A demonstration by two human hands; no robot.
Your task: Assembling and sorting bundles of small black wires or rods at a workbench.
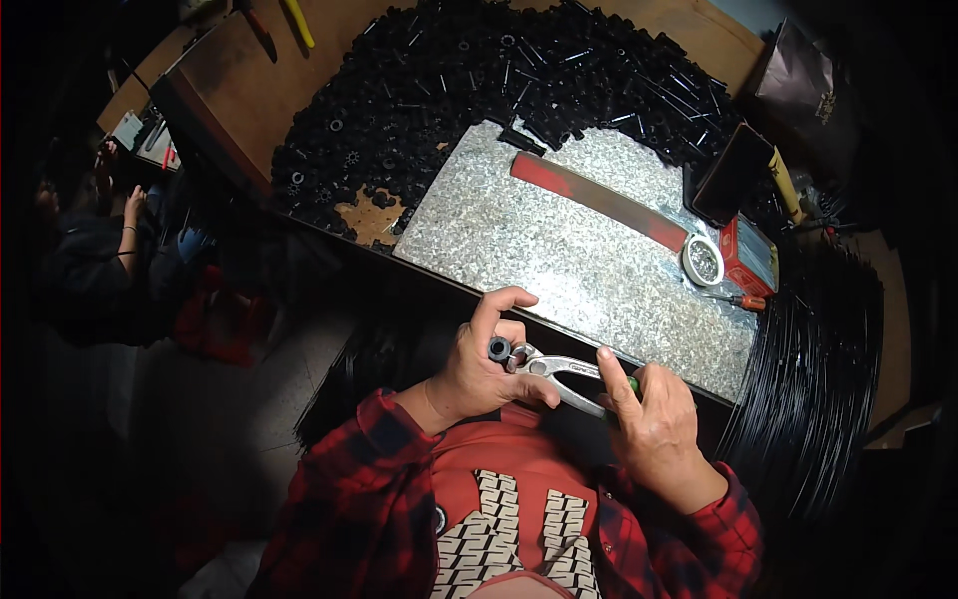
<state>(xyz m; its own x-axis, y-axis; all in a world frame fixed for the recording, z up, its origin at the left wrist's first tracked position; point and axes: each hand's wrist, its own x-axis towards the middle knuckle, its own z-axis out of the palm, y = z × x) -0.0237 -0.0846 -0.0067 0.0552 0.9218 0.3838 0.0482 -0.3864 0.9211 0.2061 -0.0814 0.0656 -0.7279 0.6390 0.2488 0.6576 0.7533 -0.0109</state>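
That small black part point(499, 348) sits pinched in the left hand point(479, 369), just off the tabletop point(559, 250) edge, pliers point(559, 369) nose touching it. Right hand point(649, 409) has a closed grip on the handles. Squeeze off-centre and I'd guess it pops out, or nips a fingertip.

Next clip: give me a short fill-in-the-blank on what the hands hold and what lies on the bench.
1. The left hand holds a small black ____ at the pliers' head.
2. The right hand grips the ____ by their handles.
3. A long ____ bar lies on the metal sheet.
4. Behind the sheet is a heap of ____ parts.

Missing words: part; pliers; red; black
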